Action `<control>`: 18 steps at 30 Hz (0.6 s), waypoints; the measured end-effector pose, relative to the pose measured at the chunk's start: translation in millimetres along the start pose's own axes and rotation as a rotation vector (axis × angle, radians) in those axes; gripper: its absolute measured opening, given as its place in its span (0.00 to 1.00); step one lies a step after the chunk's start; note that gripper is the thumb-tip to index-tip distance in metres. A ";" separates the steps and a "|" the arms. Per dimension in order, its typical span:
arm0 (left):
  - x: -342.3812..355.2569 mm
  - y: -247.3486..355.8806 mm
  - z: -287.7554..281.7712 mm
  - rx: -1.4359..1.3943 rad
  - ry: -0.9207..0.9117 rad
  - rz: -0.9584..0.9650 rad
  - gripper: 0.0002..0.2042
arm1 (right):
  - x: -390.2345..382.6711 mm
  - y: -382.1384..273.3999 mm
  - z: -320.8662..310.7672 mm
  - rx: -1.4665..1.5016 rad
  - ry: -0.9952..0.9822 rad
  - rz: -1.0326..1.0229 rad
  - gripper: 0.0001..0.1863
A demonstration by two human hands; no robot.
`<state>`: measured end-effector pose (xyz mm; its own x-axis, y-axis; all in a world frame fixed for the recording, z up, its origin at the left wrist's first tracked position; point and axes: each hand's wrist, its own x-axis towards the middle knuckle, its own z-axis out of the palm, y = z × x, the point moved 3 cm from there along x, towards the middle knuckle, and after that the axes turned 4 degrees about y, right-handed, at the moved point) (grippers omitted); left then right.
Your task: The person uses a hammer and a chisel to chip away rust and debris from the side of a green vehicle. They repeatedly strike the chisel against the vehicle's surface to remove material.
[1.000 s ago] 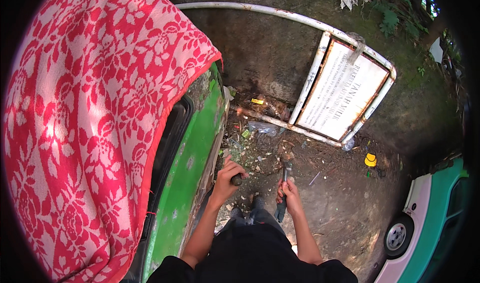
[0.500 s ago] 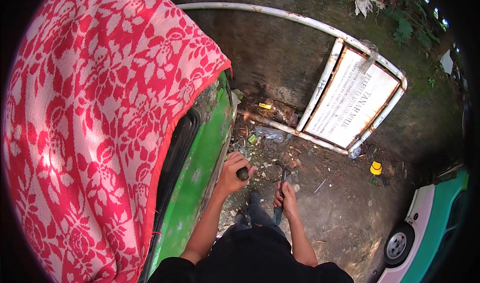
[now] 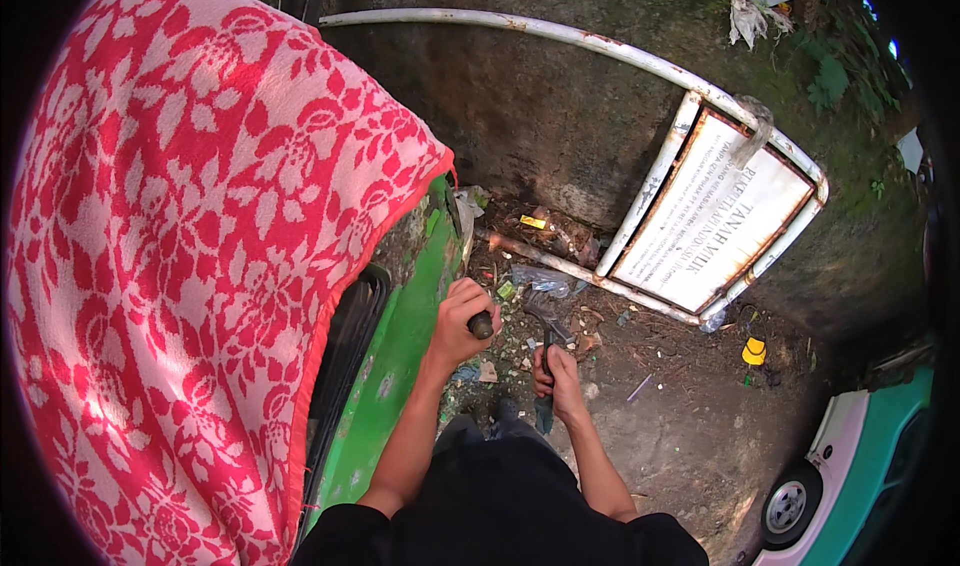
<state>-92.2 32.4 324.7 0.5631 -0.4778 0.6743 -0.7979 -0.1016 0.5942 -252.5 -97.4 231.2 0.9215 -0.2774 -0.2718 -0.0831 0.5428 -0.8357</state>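
Head view: two bare hands, each holding one item, above littered ground beside a worn green vehicle (image 3: 397, 374).

Left hand (image 3: 461, 316): fingers closed around a dark tool (image 3: 480, 325), held close to the green side. Only its rounded end shows; the remainder is lost within and behind the fist (working end and exact kind cannot be told).

Right hand (image 3: 563, 374): fingers wrapped round the handle of a hammer (image 3: 549, 326), its head above the fist and toward the far side. The fist covers the middle of the handle; the lower end shows below, dark and indistinct.

Red-and-pink floral cloth (image 3: 190, 256): draped over the green vehicle, hiding most of it; left edge lost in the dark lens rim.

White pipe frame (image 3: 560, 32): rusted, bearing a pale sign panel (image 3: 705, 216), partly covered by a greyish rag (image 3: 753, 132); its far-left end is hidden.

Pink-and-teal vehicle (image 3: 850, 456): lower right, cut off by the rim, one wheel (image 3: 790, 506) visible.
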 end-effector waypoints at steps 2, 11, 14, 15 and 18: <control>11.8 -3.0 -0.3 -0.010 -0.021 0.018 0.10 | 4.7 -5.9 3.8 -0.014 0.000 -0.004 0.24; 52.5 -35.6 -12.5 0.028 -0.009 0.080 0.11 | 28.5 -22.1 31.7 -0.001 0.030 -0.024 0.25; 56.3 -49.1 -17.0 0.028 0.023 0.097 0.12 | 35.6 -25.8 43.3 -0.055 0.003 -0.071 0.25; 56.2 -54.1 -17.2 0.039 0.036 0.103 0.12 | 38.6 -24.2 45.8 -0.078 -0.007 -0.087 0.25; 58.3 -63.7 -21.6 0.060 0.033 0.108 0.13 | 43.5 -23.3 58.3 -0.090 -0.035 -0.109 0.24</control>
<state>-3.9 29.8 335.7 0.4795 -0.4597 0.7475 -0.8650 -0.1041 0.4908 -188.4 -75.9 266.6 0.9393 -0.3025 -0.1618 -0.0140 0.4373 -0.8992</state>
